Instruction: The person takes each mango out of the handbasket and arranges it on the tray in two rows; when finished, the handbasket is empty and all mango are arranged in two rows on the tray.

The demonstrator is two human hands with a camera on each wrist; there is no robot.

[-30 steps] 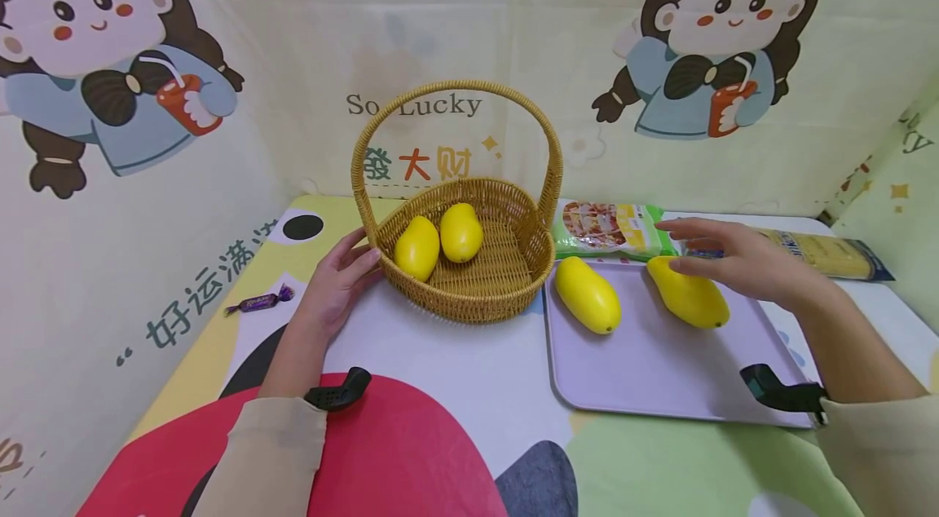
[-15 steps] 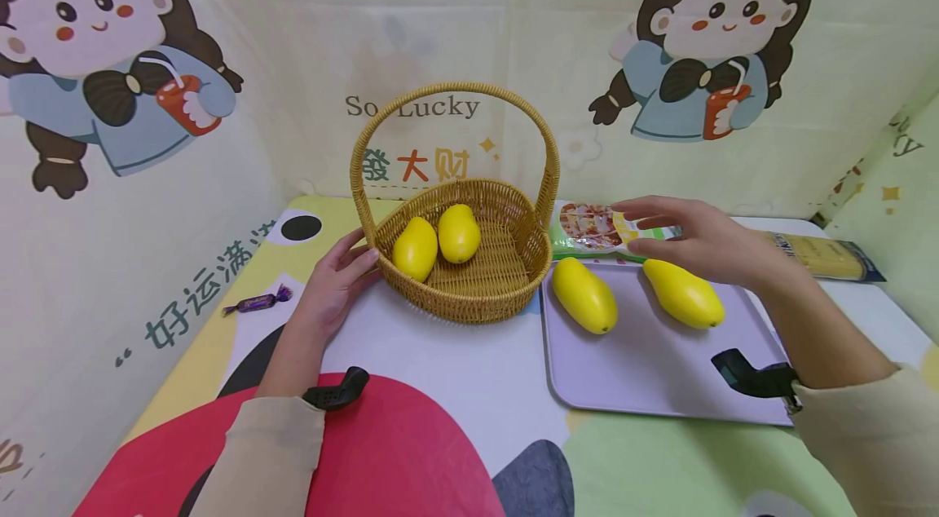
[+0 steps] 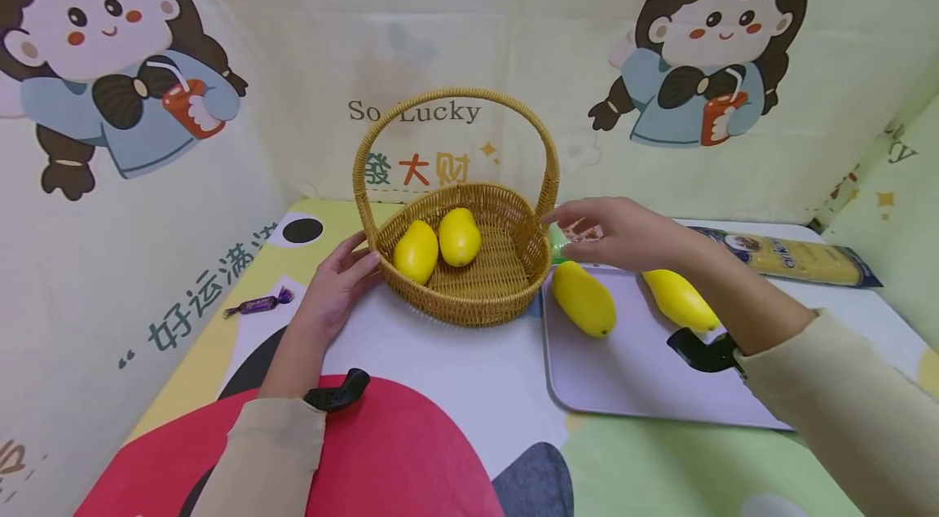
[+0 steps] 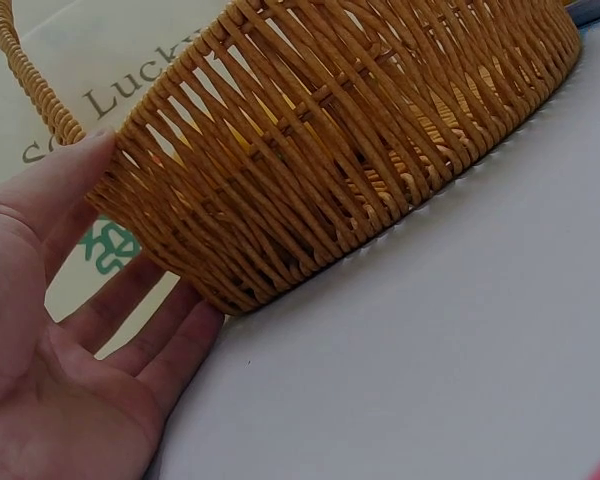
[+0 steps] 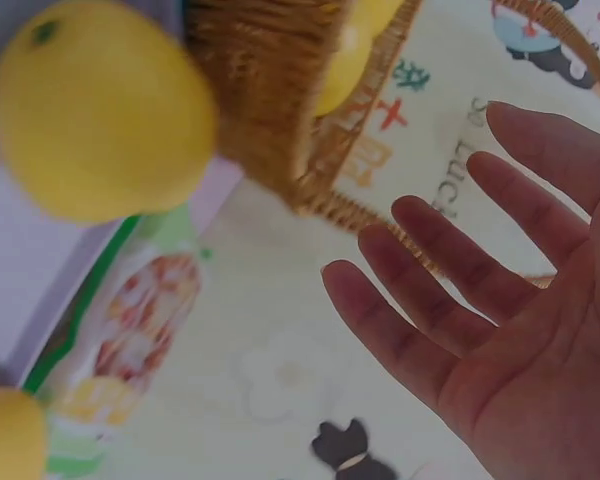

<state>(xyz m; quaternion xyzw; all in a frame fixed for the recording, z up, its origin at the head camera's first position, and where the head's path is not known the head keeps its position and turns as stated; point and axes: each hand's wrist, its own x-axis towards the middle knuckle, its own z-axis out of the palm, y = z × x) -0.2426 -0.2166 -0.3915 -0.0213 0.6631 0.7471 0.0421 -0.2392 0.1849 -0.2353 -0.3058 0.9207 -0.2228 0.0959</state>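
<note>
A wicker basket [image 3: 477, 310] with a tall arched handle stands in the middle of the table, two yellow mangoes [image 3: 460, 237] lying in its left part. At its left side, my left hand [image 3: 332, 285] rests with fingers against the outer wall; in the left wrist view the thumb [image 4: 70, 165] lies at the rim. Fingers spread and holding nothing, my right hand [image 3: 619, 231] hovers by the basket's right rim, as the right wrist view shows its palm [image 5: 550, 375]. Two more mangoes lie on a lilac tray [image 3: 623, 386]: one on the left [image 3: 584, 301], the other [image 3: 678, 298] partly behind my right forearm.
Behind the tray, a green-edged food packet [image 3: 583, 233] is partly covered by my right hand. A pasta bag [image 3: 792, 256] lies at the back right, and a purple wrapped candy [image 3: 259, 302] at the left. A printed cloth wall [image 3: 308, 93] closes off the back.
My right hand has moved left, from over the right-hand mango on the tray to beside the basket's right rim. My left hand has stayed at the basket, and the mangoes have not moved.
</note>
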